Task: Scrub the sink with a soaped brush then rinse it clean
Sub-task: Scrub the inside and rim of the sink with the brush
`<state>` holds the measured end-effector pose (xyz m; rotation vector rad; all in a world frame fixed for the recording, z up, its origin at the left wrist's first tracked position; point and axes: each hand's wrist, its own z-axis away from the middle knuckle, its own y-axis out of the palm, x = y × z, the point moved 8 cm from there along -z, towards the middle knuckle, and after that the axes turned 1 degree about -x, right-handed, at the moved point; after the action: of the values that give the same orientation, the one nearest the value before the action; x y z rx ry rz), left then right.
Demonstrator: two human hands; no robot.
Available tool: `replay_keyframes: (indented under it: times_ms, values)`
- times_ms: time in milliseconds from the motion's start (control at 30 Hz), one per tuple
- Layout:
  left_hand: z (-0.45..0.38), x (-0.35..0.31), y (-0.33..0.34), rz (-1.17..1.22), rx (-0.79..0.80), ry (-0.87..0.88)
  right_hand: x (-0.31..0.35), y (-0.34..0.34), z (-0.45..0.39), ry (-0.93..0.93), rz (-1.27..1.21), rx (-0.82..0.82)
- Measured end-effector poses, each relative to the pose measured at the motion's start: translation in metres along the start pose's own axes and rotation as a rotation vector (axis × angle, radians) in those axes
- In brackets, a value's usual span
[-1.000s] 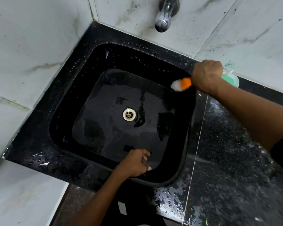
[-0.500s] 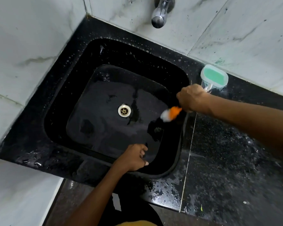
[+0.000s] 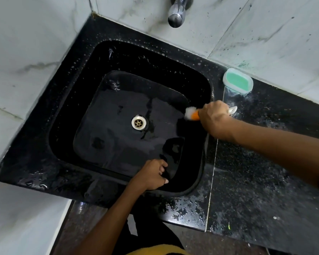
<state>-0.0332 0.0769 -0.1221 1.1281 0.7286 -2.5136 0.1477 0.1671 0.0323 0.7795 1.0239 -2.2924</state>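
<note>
Head view of a black sink [image 3: 66,137] set into the left end of a black speckled tabletop [image 3: 256,181], bounded at the rear and left by white marbled wall tiles [image 3: 26,52]. The right hand [image 3: 215,119] grips a brush [image 3: 192,113], its fingers curled round the handle; the white bristles and orange collar project leftward from the fist and meet the right inner wall of the sink near its floor, while the pale handle end shows behind the hand above the tabletop. The left hand [image 3: 152,174] rests on the front rim of the sink, fingers curled over the edge into the basin and thumb lying along the rim; it holds no tool. A metal drain [image 3: 138,122] sits near the middle of the wet, glossy sink floor. A chrome tap [image 3: 177,12] juts from the rear wall above the sink's back rim. A soap dish [image 3: 238,81] holding a green bar stands at the rear edge of the tabletop, just right of the sink and beyond the brush hand. Water droplets bead on the tabletop along the sink's front and rear rims.
</note>
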Motion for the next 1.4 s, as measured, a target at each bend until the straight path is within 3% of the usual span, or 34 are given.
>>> replay_keyframes:
  times_ms: [100, 133, 267, 567, 700, 800, 967, 1133, 1300, 1400]
  values:
    - [0.001, -0.001, -0.001, 0.001, -0.007, -0.002, 0.046, 0.006, 0.025, -0.297, 0.063, 0.227]
    - [0.001, -0.002, -0.001, -0.003, -0.003, 0.000, 0.048, 0.003, 0.027, -0.307, 0.083, 0.240]
    - [0.002, -0.002, 0.000, -0.001, 0.030, 0.006, -0.010, -0.009, -0.008, 0.030, -0.018, 0.035]
    - [0.002, -0.005, 0.002, -0.023, 0.065, 0.013, -0.007, 0.001, -0.012, -0.128, 0.018, -0.277]
    - [0.001, -0.004, 0.001, -0.010, 0.064, -0.002, -0.014, 0.013, -0.008, -0.154, 0.005, -0.295]
    - [0.000, -0.003, 0.003, -0.015, 0.074, -0.007, -0.020, 0.016, -0.010, -0.159, -0.029, -0.262]
    - [-0.001, 0.000, 0.001, -0.005, 0.052, -0.032, -0.054, 0.000, -0.037, 0.101, -0.079, -0.226]
    - [0.000, 0.003, -0.003, 0.003, 0.013, -0.042, 0.020, 0.004, -0.024, -0.200, 0.034, 0.116]
    - [-0.003, 0.006, -0.002, 0.008, 0.020, -0.059, -0.030, -0.021, -0.058, 0.055, 0.039, -0.062]
    - [-0.004, 0.007, -0.003, 0.015, 0.001, -0.062, -0.003, -0.004, -0.056, -0.110, 0.095, 0.047]
